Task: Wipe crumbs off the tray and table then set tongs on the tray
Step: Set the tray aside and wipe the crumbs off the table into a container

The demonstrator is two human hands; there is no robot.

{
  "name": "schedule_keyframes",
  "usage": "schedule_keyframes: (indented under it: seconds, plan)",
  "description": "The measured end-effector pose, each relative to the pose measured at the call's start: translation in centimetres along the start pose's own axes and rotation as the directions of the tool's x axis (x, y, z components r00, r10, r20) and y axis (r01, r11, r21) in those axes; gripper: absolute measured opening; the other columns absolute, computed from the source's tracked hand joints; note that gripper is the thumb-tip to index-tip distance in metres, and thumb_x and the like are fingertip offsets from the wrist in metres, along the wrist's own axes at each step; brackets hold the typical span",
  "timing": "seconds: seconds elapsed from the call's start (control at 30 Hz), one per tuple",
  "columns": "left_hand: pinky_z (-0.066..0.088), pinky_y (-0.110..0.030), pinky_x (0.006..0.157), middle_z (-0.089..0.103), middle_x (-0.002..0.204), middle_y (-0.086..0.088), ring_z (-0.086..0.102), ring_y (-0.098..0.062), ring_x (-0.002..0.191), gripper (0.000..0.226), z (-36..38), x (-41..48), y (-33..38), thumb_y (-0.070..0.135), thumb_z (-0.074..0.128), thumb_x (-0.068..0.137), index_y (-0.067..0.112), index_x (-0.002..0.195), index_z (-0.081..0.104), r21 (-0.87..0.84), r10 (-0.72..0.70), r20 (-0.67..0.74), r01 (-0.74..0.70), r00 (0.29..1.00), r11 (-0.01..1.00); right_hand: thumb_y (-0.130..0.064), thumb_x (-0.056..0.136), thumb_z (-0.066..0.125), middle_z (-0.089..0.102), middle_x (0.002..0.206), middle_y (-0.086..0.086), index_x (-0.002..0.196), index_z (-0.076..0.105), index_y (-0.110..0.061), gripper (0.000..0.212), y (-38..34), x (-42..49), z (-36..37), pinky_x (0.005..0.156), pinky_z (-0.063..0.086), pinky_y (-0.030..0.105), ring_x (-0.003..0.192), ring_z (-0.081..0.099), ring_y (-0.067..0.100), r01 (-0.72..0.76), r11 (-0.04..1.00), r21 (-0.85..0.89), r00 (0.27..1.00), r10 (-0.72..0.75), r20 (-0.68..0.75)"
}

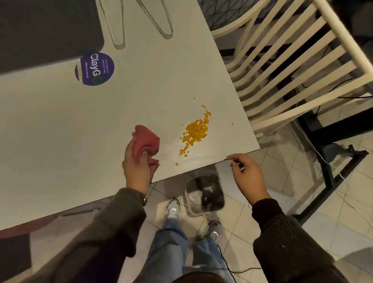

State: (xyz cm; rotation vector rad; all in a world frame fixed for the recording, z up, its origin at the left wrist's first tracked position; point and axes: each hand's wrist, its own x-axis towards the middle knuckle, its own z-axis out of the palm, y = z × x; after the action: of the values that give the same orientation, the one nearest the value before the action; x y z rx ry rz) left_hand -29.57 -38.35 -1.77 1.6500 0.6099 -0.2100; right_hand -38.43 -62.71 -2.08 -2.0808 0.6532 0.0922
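Colours and patterns recorded at the table corner

A plain off-white table (74, 132) is noted, with a matt dark grey tray (40, 29) and two clear, colourless tongs (114, 19) (157, 14). Orange-yellow crumbs (195, 131) are seen, and a dusty red cloth (147, 142). A round purple sticker (96, 69) carries white lettering and one green ring. Cream slats are observed on the chair (287, 66). Sleeves are dark brown, the right one (284, 243) ribbed. Jeans (168, 251) are faded blue, shoes (173, 209) grey-white. The floor tiles (355, 195) are pale beige with a grid of darker joints.
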Motion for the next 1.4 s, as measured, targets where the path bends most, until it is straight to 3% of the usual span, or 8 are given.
schedule_keyframes:
  seconds: [0.43, 0.57, 0.73, 0.87, 1.0, 1.13, 1.27, 1.4]
  plan:
    - [0.057, -0.049, 0.094, 0.050, 0.141, -0.010, 0.064, -0.029, 0.114, 0.054, 10.1, -3.9, -2.3, 0.016, 0.048, 0.100, 0.038, 0.147, 0.035, -0.139, -0.097, -0.042, 0.090, 0.994, 0.986, -0.008, 0.090, 0.051, 0.063, 0.093, -0.006, 0.099, 0.067, -0.019, 0.021, 2.4, 0.3, -2.7, 0.072, 0.041, 0.025, 0.079, 0.053, 0.007, 0.032, 0.999, -0.034, 0.999, -0.032, 0.012]
    - [0.044, -0.037, 0.109, 0.049, 0.140, 0.003, 0.055, -0.016, 0.120, 0.049, 10.7, -4.2, -0.8, 0.019, 0.044, 0.102, 0.036, 0.148, 0.035, -0.100, -0.063, -0.001, 0.063, 0.998, 0.993, -0.007, 0.090, 0.051, 0.061, 0.090, -0.004, 0.099, 0.067, -0.017, 0.021, 2.2, 0.3, -3.0, 0.073, 0.044, 0.029, 0.075, 0.051, 0.007, 0.011, 1.000, -0.025, 1.000, -0.011, 0.013]
    - [0.053, -0.052, 0.098, 0.051, 0.133, 0.002, 0.059, -0.023, 0.113, 0.041, 6.8, -0.3, 1.9, 0.022, 0.041, 0.103, 0.042, 0.139, 0.041, -0.089, -0.018, -0.024, 0.016, 1.000, 0.996, -0.006, 0.091, 0.049, 0.064, 0.096, 0.002, 0.099, 0.067, -0.020, 0.024, 1.5, 0.1, -2.9, 0.075, 0.045, 0.029, 0.082, 0.054, 0.015, -0.014, 1.000, -0.014, 1.000, 0.014, -0.020]
    - [0.059, -0.018, 0.066, 0.047, 0.134, 0.001, 0.059, -0.003, 0.088, 0.046, 5.9, 5.2, 4.1, 0.015, 0.041, 0.104, 0.032, 0.146, 0.040, 0.017, 0.138, -0.055, -0.137, 0.989, 0.990, -0.007, 0.092, 0.050, 0.064, 0.099, 0.003, 0.101, 0.066, -0.021, 0.023, 1.3, 0.0, -2.4, 0.076, 0.046, 0.030, 0.083, 0.055, 0.015, -0.056, 0.998, 0.013, 0.996, 0.057, -0.070]
    - [0.061, -0.025, 0.063, 0.054, 0.132, -0.013, 0.064, -0.017, 0.069, 0.047, 7.8, 9.6, 5.6, 0.016, 0.046, 0.098, 0.043, 0.138, 0.050, 0.300, 0.216, 0.099, -0.236, 0.971, 0.924, -0.008, 0.092, 0.050, 0.063, 0.098, 0.000, 0.097, 0.063, -0.028, 0.024, 1.2, 0.0, -2.0, 0.072, 0.040, 0.023, 0.080, 0.053, 0.010, -0.070, 0.997, 0.022, 0.992, 0.072, -0.106]
    - [0.047, -0.002, 0.056, 0.066, 0.108, -0.014, 0.065, -0.017, 0.061, 0.047, 9.7, 11.7, 7.2, 0.005, 0.044, 0.096, 0.019, 0.139, 0.055, 0.486, 0.327, 0.311, -0.445, 0.892, 0.753, -0.007, 0.091, 0.050, 0.063, 0.098, -0.001, 0.100, 0.066, -0.023, 0.024, 1.0, -0.1, -2.1, 0.071, 0.040, 0.021, 0.081, 0.052, 0.007, -0.079, 0.997, 0.025, 0.988, 0.081, -0.132]
    - [0.053, -0.017, 0.047, 0.067, 0.079, -0.020, 0.060, -0.005, 0.041, 0.049, 11.2, 13.3, 7.2, 0.000, 0.041, 0.089, 0.015, 0.132, 0.056, 0.474, 0.234, 0.481, -0.476, 0.845, 0.741, -0.006, 0.092, 0.049, 0.062, 0.098, -0.002, 0.101, 0.066, -0.020, 0.024, 1.0, -0.6, -2.3, 0.073, 0.041, 0.022, 0.082, 0.051, 0.009, -0.091, 0.995, 0.032, 0.984, 0.095, -0.153]
    - [0.061, -0.050, 0.069, 0.064, 0.075, -0.019, 0.062, -0.029, 0.056, 0.052, 12.2, 11.9, 7.6, -0.002, 0.042, 0.088, 0.015, 0.136, 0.053, 0.427, 0.154, 0.622, -0.497, 0.768, 0.755, -0.007, 0.092, 0.049, 0.062, 0.098, -0.001, 0.101, 0.066, -0.020, 0.023, 1.2, -1.0, -2.3, 0.076, 0.043, 0.026, 0.084, 0.053, 0.012, -0.115, 0.993, 0.029, 0.981, 0.118, -0.151]
